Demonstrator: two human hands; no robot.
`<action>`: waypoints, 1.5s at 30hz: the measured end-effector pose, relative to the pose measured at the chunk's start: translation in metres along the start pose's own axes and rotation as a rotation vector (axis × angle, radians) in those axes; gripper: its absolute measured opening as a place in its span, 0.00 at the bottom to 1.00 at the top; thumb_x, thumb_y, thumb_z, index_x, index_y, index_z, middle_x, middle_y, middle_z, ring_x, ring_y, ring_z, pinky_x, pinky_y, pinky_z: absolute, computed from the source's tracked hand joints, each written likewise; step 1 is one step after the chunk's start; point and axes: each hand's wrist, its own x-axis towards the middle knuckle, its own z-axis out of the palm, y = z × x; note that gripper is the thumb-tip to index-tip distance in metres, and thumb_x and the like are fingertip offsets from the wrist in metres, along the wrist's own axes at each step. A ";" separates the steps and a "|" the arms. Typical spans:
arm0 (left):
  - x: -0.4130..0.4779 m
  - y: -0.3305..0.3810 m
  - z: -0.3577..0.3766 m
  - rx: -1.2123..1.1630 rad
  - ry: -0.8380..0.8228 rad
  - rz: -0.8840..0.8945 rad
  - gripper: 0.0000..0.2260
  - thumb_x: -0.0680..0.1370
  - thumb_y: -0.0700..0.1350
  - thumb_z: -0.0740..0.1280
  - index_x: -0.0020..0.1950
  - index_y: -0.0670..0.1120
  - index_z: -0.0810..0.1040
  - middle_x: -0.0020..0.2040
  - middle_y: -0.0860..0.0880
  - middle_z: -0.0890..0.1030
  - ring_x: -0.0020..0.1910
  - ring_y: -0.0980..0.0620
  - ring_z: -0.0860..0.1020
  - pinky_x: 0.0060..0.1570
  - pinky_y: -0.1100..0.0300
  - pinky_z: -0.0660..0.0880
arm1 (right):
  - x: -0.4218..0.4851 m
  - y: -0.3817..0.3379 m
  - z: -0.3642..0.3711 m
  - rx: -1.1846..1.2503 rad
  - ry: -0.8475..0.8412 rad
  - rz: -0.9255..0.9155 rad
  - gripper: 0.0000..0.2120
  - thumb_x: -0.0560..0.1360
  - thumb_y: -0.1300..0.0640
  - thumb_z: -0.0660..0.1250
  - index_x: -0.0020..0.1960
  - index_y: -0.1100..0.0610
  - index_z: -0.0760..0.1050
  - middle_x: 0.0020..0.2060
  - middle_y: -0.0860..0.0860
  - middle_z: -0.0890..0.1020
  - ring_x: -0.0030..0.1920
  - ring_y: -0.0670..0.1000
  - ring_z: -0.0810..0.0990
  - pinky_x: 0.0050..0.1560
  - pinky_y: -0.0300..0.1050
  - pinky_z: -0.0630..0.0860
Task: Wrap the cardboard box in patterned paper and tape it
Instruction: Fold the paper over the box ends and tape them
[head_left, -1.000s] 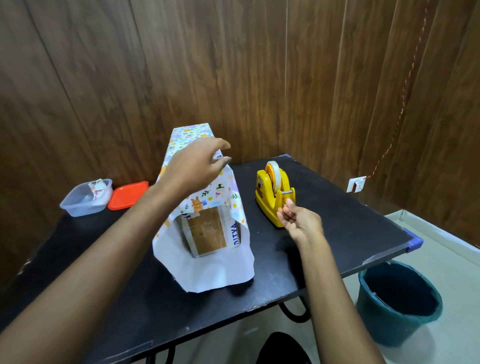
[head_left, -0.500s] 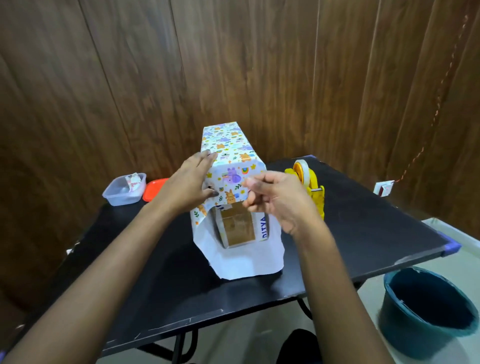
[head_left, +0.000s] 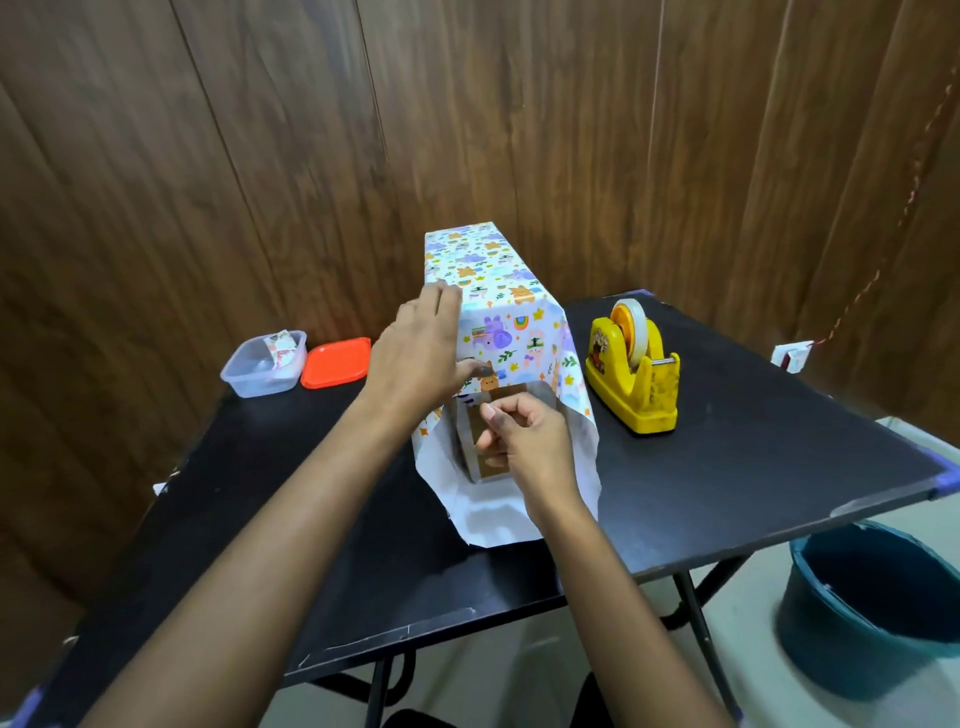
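Since half a second ago, the right hand (head_left: 524, 441) has dropped from the top fold to the lower edge of the near flap, and the left hand (head_left: 415, 358) has slid further over the box's left corner.

The black table (head_left: 753, 467) carries the job. On it lies the cardboard box (head_left: 466, 439), its long side running away from the person, sheathed in patterned paper (head_left: 498, 312). The near end is not yet closed: bare cardboard shows under the top flap, and white paper spreads out below. A teal bucket (head_left: 872, 603) stands on the floor, down and right of the box. A yellow tape dispenser (head_left: 634, 374) sits just right of the box. A clear tub (head_left: 262, 366) and an orange lid (head_left: 336, 362) sit well left of it.

The left hand lies flat, fingers straight along the box's side and thumb pressing the flap down. The right hand's thumb and forefinger pinch what looks like a strip of tape (head_left: 511, 400) at the flap's edge; it is too faint to be sure.

I judge the box to be stiff and fairly light, so it may skid under a push. The paper is thin, glossy, quick to crease or tear. Best to press flat beside the fold, over a hard box edge, and leave the loose skirt alone.
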 end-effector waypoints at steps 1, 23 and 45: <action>0.000 0.000 0.000 0.010 0.010 0.004 0.36 0.71 0.55 0.72 0.71 0.43 0.59 0.70 0.47 0.63 0.64 0.45 0.67 0.51 0.50 0.72 | 0.000 0.001 0.000 0.008 -0.006 0.004 0.10 0.78 0.63 0.64 0.38 0.57 0.74 0.24 0.50 0.77 0.26 0.46 0.73 0.33 0.41 0.72; -0.004 -0.006 -0.013 0.120 -0.110 0.059 0.34 0.75 0.43 0.67 0.76 0.46 0.51 0.77 0.48 0.53 0.72 0.48 0.61 0.53 0.55 0.71 | 0.017 0.004 0.044 -0.528 0.281 -0.169 0.09 0.79 0.56 0.60 0.50 0.60 0.77 0.45 0.56 0.83 0.48 0.56 0.79 0.49 0.49 0.75; -0.002 -0.009 -0.011 0.142 -0.108 0.059 0.34 0.75 0.42 0.68 0.75 0.46 0.53 0.76 0.48 0.55 0.71 0.47 0.63 0.52 0.54 0.72 | 0.023 0.030 0.007 -0.405 0.174 0.186 0.20 0.70 0.43 0.71 0.28 0.56 0.73 0.21 0.50 0.79 0.28 0.54 0.81 0.42 0.52 0.81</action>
